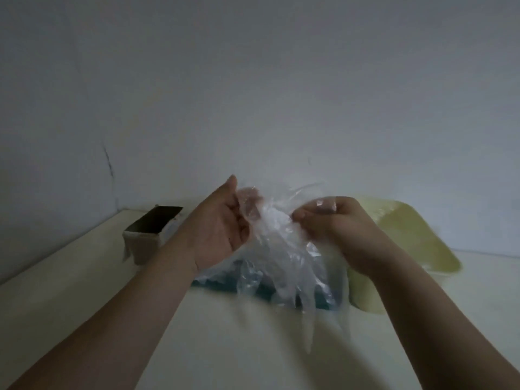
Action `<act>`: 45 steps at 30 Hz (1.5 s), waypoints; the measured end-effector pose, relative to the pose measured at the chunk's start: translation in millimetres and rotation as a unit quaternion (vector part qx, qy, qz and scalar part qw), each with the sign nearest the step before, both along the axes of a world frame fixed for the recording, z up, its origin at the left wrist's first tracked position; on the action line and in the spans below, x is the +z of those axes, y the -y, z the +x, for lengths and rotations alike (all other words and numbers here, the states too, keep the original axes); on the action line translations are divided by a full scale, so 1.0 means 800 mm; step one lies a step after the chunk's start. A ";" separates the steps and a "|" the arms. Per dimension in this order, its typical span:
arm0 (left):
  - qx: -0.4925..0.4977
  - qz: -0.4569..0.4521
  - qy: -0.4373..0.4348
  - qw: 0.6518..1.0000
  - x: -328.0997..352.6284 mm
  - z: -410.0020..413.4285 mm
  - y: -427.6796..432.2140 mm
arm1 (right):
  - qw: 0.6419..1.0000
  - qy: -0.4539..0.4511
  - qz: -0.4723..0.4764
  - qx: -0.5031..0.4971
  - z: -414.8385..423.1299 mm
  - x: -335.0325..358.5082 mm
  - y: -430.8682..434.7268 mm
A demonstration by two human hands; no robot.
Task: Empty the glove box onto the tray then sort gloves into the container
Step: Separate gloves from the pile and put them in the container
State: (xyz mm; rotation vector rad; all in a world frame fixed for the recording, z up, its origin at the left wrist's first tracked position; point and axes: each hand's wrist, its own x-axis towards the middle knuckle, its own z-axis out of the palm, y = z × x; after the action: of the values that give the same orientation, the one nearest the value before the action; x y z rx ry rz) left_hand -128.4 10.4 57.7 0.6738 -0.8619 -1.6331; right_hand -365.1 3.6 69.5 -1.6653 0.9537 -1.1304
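Observation:
Both my hands hold a bunch of clear thin plastic gloves (277, 243) up above the table. My left hand (225, 223) grips the bunch at its upper left, fingers curled into the plastic. My right hand (334, 220) pinches its upper right edge. The glove fingers hang down toward me. Under the gloves lies a teal tray (222, 284), mostly hidden by the plastic and my arms. A pale yellow-green container (416, 243) stands at the right, partly behind my right wrist. A small open box with a dark inside (152, 229) sits at the left.
A cream table (84, 291) runs to a grey wall (253, 94) at the back and left. The box stands near the back left corner. The picture is dim and blurred.

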 end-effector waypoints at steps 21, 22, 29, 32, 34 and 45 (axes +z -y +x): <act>-0.118 -0.105 0.097 0.983 0.072 -0.109 0.027 | 0.938 -0.244 0.060 -0.238 -0.154 -0.020 0.162; -0.136 -0.116 0.102 0.979 0.078 -0.114 0.027 | 0.933 -0.269 0.075 -0.227 -0.151 -0.022 0.163; -0.109 -0.059 0.252 0.960 0.066 -0.194 0.100 | 0.959 -0.175 0.071 -0.212 -0.190 -0.002 0.178; -0.055 -0.018 0.335 0.941 0.037 -0.231 0.130 | 0.915 -0.126 -0.025 -0.383 -0.227 0.036 0.151; -0.032 -0.013 0.385 0.922 0.025 -0.253 0.138 | 0.911 -0.122 -0.050 -0.390 -0.239 0.053 0.129; 0.138 -0.101 0.465 0.868 0.020 -0.240 0.154 | 0.820 -0.569 0.065 -0.021 -0.118 0.000 0.080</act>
State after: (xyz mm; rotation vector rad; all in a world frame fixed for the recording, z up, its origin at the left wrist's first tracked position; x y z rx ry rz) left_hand -320.3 -112.6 73.6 1.4028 -1.5066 -0.8817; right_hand -459.4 -60.2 69.8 -2.1854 1.7249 0.0679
